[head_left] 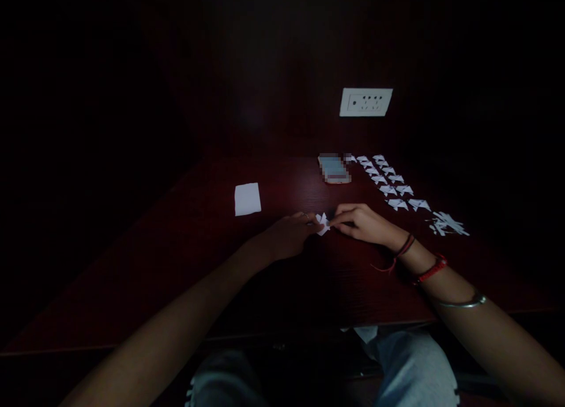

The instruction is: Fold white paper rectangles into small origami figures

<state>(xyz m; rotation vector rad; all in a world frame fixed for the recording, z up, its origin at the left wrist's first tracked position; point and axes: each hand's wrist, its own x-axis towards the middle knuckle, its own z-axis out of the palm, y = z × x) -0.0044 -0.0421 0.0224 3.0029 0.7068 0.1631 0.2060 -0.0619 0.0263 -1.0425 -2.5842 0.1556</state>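
Between my two hands, low over the dark red table, is a small piece of folded white paper with pointed corners. My left hand is closed on its left side, the fingertips pressing on it. From the right, my right hand pinches at the paper's right edge with thumb and forefinger. Beyond my right hand, several folded white paper figures lie in two slanting rows. To the left of my hands a flat white sheet of paper rests on the table.
A phone, partly blurred, lies behind my hands. Thin white paper strips form a pile at the right. A white wall socket is set above the table's back edge. The surroundings are very dark.
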